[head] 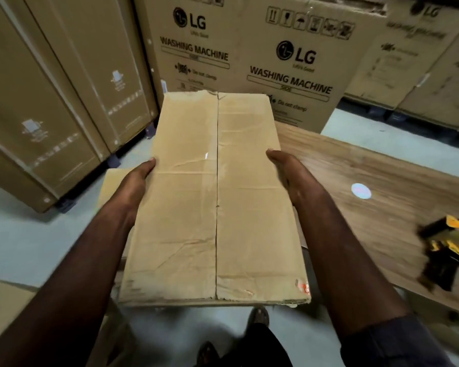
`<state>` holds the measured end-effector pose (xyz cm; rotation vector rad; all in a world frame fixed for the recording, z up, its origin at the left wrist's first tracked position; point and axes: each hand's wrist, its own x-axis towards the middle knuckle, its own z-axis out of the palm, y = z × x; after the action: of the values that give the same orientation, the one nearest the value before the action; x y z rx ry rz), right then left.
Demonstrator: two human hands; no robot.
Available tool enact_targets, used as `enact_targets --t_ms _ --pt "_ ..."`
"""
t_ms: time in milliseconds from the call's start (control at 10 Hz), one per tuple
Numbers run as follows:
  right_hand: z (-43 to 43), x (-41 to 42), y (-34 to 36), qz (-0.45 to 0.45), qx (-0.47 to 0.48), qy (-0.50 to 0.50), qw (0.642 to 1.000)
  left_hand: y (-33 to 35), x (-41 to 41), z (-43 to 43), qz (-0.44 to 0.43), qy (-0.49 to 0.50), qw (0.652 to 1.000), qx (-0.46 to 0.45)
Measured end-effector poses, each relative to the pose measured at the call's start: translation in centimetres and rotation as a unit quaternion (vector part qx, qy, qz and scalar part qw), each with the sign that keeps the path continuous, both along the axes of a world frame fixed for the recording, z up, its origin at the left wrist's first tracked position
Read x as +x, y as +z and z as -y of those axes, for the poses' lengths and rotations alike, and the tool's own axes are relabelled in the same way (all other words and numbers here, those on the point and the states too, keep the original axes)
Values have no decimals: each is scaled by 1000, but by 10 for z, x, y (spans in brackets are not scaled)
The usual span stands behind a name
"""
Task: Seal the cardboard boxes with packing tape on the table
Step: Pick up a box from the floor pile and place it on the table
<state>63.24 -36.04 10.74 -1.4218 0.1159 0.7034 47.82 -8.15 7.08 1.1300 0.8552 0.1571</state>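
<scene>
Nearest, a shoe point(259, 317) stood on the pale floor point(24, 234). Above it the cardboard box point(180, 221) was held in the air, not yet on the wooden surface point(382, 165), which lay just to the right. The left hand point(141, 176) and the right hand point(284, 168) clasped the two long sides near the middle. Each thumb lay over the top edge, while the other fingers were hidden below the box.

The box looked light, because two hands carried it at arm's length without strain. The cardboard was worn and creased, with torn near corners, so it would probably bend if squeezed hard. Holding it by the long sides, as here, seemed safest – the centre seam between the flaps could open under pressure. Whether tape already covered that seam I could not tell.

Further right, a yellow and black tape dispenser point(445, 255) rested on the surface. Beyond, washing machine cartons point(289, 62) stood in a row.
</scene>
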Motion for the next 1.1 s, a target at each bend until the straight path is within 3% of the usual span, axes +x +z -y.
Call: enact_targets --t_ms 300,400,800,1100 --pt "141 13 -2 -34 -9 -123 992 16 60 125 4 -103 994 36" --pt "192 24 -17 -31 -15 -155 987 12 83 169 4 -132 991 3" --pt "369 97 -35 -68 30 -151 986 5 185 343 -4 -180 984 2" --pt "430 129 -58 -44 25 -193 980 -6 237 405 -18 -198 980 18"
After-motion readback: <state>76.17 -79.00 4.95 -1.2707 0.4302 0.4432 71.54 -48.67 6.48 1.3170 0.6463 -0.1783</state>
